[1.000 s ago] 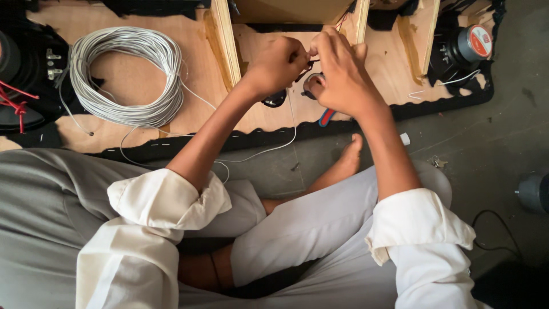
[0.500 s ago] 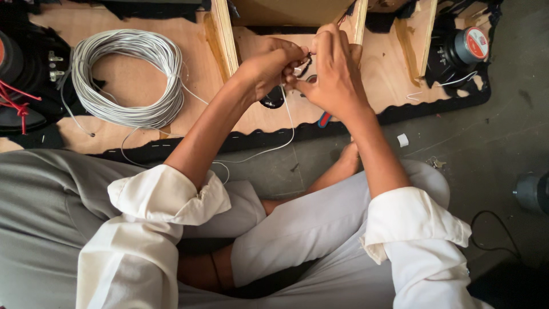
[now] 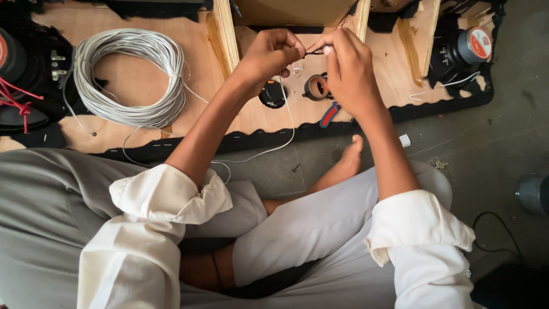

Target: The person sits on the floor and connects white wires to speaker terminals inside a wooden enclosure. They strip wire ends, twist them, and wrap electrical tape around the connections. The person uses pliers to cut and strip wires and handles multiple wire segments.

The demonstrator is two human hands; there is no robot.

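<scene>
- Seated cross-legged on the floor, we work over a plywood board point(image 3: 171, 123) edged in black fabric, both hands raised close together above its middle.
- Our left hand point(image 3: 271, 54) is curled shut, thumb and forefinger pinching one end of a short dark wire end point(image 3: 313, 52); our right hand point(image 3: 349, 68) pinches the other end between its fingertips, so the two hands nearly touch.
- The wire end stretches taut between the two pinches, held in the air above the board and just above a roll of brown tape point(image 3: 315, 87).
- We judge the piece light, thin and pliable, easy to kink or let slip (bare fingertips have little to bite on); the surest hold is close to the working end, with the other hand bracing right beside it, as now.
- A thin white wire point(image 3: 289, 123) trails from under our hands across the board and over its edge toward our lap.
- A coil of grey cable point(image 3: 128, 77) lies well to the left; a round black hole point(image 3: 273, 94) sits just below the left hand.
- A small red-and-blue tool point(image 3: 329, 114) lies near the board's front edge, under the right wrist.
- A speaker magnet point(image 3: 472, 46) rests at the far right.
</scene>
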